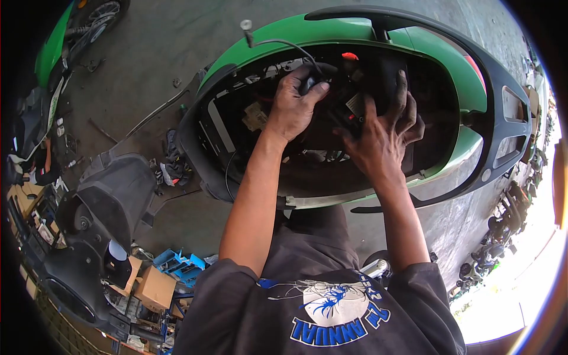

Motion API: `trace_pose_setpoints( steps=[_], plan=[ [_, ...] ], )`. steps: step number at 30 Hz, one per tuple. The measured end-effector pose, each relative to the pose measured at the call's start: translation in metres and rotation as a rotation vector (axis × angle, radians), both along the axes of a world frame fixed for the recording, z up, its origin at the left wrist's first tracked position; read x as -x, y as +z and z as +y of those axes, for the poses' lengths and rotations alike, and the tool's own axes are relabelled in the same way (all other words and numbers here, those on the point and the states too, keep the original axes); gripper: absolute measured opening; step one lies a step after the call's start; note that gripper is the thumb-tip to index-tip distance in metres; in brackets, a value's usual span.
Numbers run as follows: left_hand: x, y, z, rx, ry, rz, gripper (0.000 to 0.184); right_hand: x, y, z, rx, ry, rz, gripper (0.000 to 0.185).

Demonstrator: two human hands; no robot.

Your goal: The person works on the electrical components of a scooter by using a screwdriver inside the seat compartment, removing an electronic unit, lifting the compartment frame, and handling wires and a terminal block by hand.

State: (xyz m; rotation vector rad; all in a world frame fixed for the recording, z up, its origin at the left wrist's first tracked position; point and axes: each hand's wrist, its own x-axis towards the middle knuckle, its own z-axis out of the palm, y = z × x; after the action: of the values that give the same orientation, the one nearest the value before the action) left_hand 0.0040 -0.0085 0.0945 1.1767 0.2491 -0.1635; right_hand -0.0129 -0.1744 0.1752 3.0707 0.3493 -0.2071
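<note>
Head view: inside green rim (338, 28), left hand (294, 102) in a pinch on black cable (286, 43), right hand (383, 137) spread; open floor (155, 44) outside.

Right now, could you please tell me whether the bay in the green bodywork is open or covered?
The bay is open: no cover spans it; the left hand and right hand reach inside.

We grip a thin black cable with a silvery round end (285, 42) in our bare left hand (294, 105), and spread our bare right hand (386, 130) over the dark oval cavity (436, 118) of a green plastic scooter body (349, 31).
</note>
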Motion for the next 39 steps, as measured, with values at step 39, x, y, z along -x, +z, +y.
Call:
trace_pose_setpoints(
  steps=[39],
  plan=[
    [0.092,-0.003,0.059,0.034,0.323,0.175,0.055,0.044,0.014,0.008,-0.539,0.209,0.229,0.052]
  ],
)
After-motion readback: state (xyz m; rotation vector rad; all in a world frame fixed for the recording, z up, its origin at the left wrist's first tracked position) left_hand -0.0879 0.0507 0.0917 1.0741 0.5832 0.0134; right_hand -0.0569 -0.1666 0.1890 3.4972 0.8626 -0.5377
